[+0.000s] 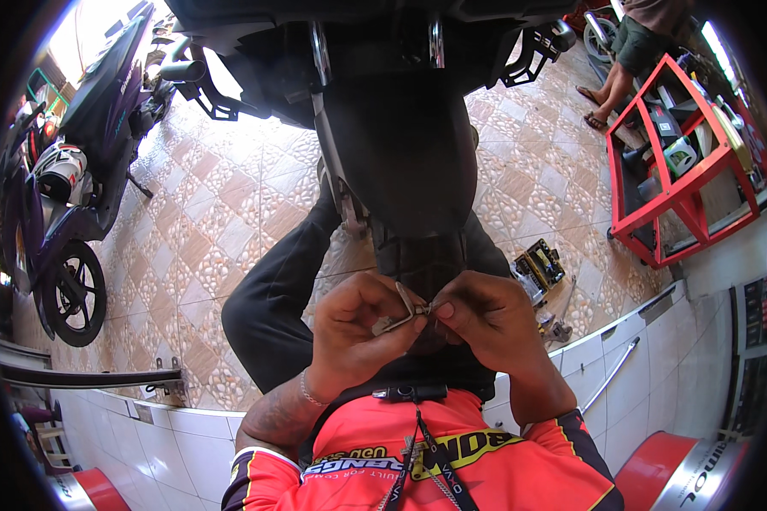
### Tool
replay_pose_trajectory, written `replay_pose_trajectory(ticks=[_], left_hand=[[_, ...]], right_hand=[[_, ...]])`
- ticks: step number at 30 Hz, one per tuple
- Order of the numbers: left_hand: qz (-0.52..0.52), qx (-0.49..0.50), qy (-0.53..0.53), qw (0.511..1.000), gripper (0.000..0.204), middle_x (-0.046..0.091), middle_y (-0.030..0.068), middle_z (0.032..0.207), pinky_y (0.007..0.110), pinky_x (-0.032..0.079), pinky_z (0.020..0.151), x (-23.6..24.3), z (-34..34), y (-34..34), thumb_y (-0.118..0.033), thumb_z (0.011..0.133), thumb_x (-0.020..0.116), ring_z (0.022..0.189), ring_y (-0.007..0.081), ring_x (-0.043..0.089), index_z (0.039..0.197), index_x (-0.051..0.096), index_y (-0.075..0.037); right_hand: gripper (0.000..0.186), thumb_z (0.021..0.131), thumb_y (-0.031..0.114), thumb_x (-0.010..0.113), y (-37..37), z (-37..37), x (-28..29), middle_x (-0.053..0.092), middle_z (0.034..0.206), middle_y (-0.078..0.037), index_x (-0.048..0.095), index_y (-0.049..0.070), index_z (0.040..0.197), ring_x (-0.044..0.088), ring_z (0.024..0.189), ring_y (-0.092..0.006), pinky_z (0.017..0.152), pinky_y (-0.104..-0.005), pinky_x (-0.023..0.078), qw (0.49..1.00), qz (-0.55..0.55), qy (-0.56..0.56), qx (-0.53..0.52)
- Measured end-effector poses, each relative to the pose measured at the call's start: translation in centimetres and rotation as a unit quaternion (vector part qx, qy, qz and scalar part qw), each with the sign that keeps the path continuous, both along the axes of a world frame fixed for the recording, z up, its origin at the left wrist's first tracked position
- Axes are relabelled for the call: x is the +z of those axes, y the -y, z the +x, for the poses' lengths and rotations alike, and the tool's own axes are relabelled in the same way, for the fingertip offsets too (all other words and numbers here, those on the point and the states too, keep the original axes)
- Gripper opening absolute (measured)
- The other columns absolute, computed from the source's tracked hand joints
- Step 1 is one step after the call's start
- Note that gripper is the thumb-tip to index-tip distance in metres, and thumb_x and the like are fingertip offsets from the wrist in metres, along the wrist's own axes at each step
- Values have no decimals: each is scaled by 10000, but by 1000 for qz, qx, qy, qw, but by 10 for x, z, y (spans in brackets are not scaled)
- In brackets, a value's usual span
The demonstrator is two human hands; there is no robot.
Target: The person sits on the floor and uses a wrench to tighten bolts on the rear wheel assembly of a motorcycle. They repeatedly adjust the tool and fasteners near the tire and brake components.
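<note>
Close in front of my chest, both hands meet over a small bent metal bracket [400, 312], dull silver and roughly V-shaped. My left hand [358, 322] is closed around it, fingers curled and thumb on top. The thumb and fingertips of my right hand [491, 317] pinch a small metal piece at the bracket's tip, which may be a bolt; the fingertips hide most of it. Just beyond my hands is the front wheel [422, 255] of a motorcycle, under its black front fender [396, 153]. The wheel stands between my legs.
A parked motorcycle [77, 196] stands at the left. On the tiled floor to the right lie an open tool set [539, 268] and loose tools [557, 330]. Farther right is a red metal cart [686, 209] with bottles, beside another person's legs [618, 89]. Red drums flank me.
</note>
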State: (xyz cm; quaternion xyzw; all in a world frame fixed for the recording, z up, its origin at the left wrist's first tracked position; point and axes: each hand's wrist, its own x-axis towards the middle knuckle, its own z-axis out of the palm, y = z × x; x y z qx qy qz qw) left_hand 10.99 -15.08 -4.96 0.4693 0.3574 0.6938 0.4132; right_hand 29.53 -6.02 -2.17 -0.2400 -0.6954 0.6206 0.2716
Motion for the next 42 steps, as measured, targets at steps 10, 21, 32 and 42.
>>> replay_pose_trajectory(ticks=[10, 21, 32, 42], left_hand=[[9, -27, 41, 999, 240, 655, 113, 953, 292, 541, 845, -3, -1, 0, 151, 863, 721, 939, 176, 685, 921, 545, 0], [3, -30, 65, 997, 236, 650, 98, 928, 289, 523, 793, -8, 2, -1, 138, 868, 724, 910, 166, 673, 920, 549, -11], [-13, -28, 57, 998, 211, 639, 86, 954, 272, 506, 782, -14, 1, 0, 129, 888, 709, 898, 134, 634, 929, 552, -7], [-45, -31, 81, 995, 221, 635, 83, 971, 284, 531, 839, -14, 6, 1, 138, 877, 717, 954, 150, 655, 919, 557, -7]], right_hand=[[180, 887, 28, 792, -2, 0, -7, 737, 998, -85, 760, 27, 1064, 704, 923, -136, 747, -275, 558, 980, 158, -112, -38], [177, 907, 34, 775, 5, -2, -23, 744, 1016, -128, 745, -18, 1073, 729, 882, -180, 752, -292, 571, 985, 78, -135, -77], [271, 881, 101, 798, 7, -2, -2, 754, 929, -113, 770, 58, 1147, 742, 830, -226, 719, -319, 584, 959, 271, -10, -85], [330, 867, 99, 794, 0, 17, -9, 760, 956, -96, 740, 63, 1191, 747, 845, -261, 766, -335, 596, 954, 284, 36, -95]])
